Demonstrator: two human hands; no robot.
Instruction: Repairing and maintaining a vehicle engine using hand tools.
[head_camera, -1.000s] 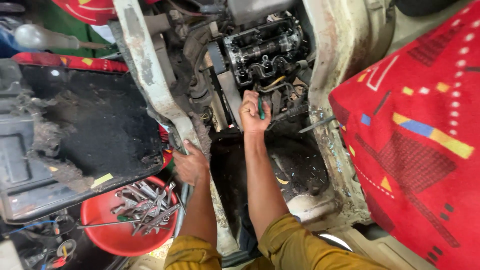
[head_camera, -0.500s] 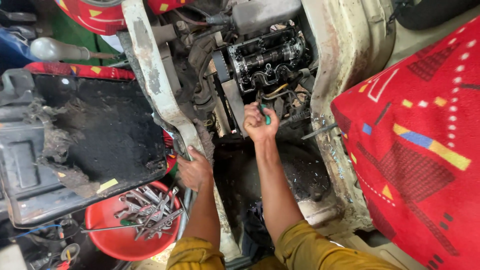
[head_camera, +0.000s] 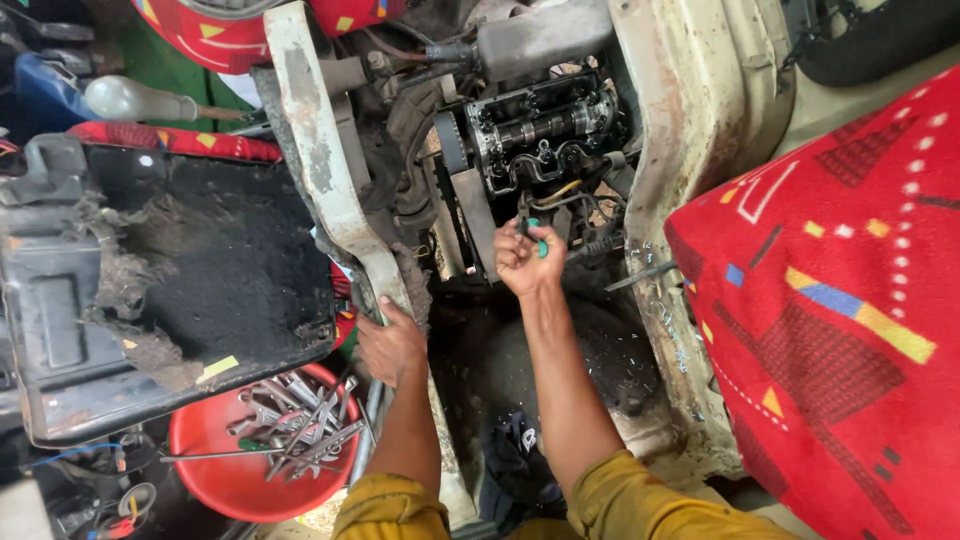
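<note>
An exposed engine (head_camera: 545, 135) with its top cover off sits in a greasy bay between worn cream body panels. My right hand (head_camera: 522, 260) is closed around a green-handled tool (head_camera: 538, 240), held against the lower front of the engine by the belt (head_camera: 462, 190). My left hand (head_camera: 390, 345) rests on the cream frame rail (head_camera: 325, 180) to the left of the bay, gripping its lower end. Both arms reach up from yellow-brown sleeves at the bottom edge.
A red bowl (head_camera: 215, 480) holding several wrenches sits at lower left. Above it lies a dirty black mat on a tilted panel (head_camera: 200, 270). A red patterned seat cushion (head_camera: 830, 300) fills the right side. The bay floor below the engine is dark.
My right hand has shifted slightly along the engine's lower front, still gripping the green-handled tool. My left hand stays on the frame rail. The view has moved a little.
</note>
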